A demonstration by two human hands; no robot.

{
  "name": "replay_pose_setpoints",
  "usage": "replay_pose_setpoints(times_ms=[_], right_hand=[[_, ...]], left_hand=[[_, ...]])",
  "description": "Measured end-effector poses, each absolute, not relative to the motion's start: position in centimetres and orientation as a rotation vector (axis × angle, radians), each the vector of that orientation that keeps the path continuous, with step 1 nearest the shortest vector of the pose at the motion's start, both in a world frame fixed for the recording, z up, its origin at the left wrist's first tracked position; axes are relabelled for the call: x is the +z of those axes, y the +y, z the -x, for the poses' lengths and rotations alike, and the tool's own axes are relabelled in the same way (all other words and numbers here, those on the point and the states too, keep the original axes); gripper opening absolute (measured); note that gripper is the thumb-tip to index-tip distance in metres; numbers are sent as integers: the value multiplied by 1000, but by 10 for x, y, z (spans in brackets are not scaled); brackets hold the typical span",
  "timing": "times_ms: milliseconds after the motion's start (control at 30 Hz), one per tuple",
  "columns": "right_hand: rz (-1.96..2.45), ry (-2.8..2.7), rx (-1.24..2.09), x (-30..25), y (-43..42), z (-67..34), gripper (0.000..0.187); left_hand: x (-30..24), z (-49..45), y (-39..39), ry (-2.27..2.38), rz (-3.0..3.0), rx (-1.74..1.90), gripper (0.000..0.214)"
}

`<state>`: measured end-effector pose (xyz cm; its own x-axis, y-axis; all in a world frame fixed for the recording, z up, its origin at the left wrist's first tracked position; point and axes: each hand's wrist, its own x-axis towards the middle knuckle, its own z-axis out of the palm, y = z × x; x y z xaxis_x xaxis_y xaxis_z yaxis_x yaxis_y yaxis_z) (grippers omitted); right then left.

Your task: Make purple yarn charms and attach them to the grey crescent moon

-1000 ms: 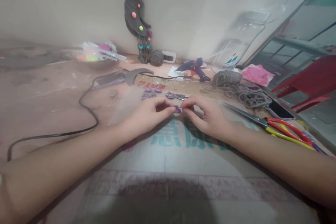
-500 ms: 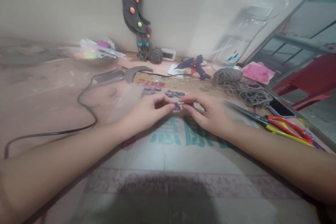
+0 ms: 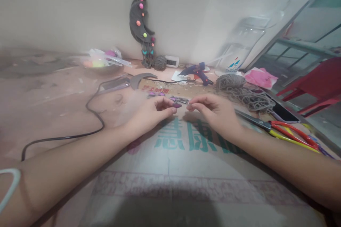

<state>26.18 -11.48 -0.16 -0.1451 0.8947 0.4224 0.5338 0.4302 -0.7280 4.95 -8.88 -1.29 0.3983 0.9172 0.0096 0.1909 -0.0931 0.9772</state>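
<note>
Purple and small, a piece (image 3: 177, 105) is pinched between the thumb and forefinger of the left hand (image 3: 150, 113), nearer the person than the glue gun (image 3: 195, 68) and slightly to its left. That hand is nearly closed, with only the piece between its fingertips. The right hand (image 3: 220, 113), directly in front of the gun, also has its thumb and forefinger brought together; whether something thin is caught there cannot be told.

Half a second ago, a thin strand ran from the right fingertips to the piece, and its purple face was turned toward the camera. Now a gap separates the right fingertips from it, and it has tipped so that it looks slimmer. The surroundings sit a little lower in the view, and a white loop (image 3: 12, 179) has appeared beside the left forearm, far to the left of the gun.

Other purple-and-grey pieces (image 3: 174, 98) lie in front of the gun, to its left, beside a slim metal tool (image 3: 183, 100). Large red-and-yellow-handled scissors (image 3: 266, 125) lie to its right, nearer the person. Grey yarn (image 3: 230, 80) rests on the desk (image 3: 66, 103) just right of the gun.
</note>
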Motion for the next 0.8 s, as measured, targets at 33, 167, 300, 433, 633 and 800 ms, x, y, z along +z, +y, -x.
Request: replay_pose_setpoints(times_ms=[33, 167, 300, 433, 633, 800], right_hand=[[1214, -1807, 604, -3, -115, -261, 8], [1163, -1796, 853, -8, -114, -258, 12], [1153, -1763, 932, -7, -114, -254, 13], [1144, -1790, 953, -5, -114, -254, 14], [1167, -1758, 984, -6, -114, -255, 16], [1154, -1828, 880, -10, -112, -258, 17]], left_hand=[[-13, -50, -89, 998, -1571, 833, 23], [-13, -49, -89, 962, -1627, 845, 20], [-14, -49, -89, 957, -1662, 829, 21], [-15, -49, -90, 948, -1689, 797, 21], [-12, -51, -92, 968, -1653, 859, 31], [-9, -51, -94, 996, -1775, 818, 23]])
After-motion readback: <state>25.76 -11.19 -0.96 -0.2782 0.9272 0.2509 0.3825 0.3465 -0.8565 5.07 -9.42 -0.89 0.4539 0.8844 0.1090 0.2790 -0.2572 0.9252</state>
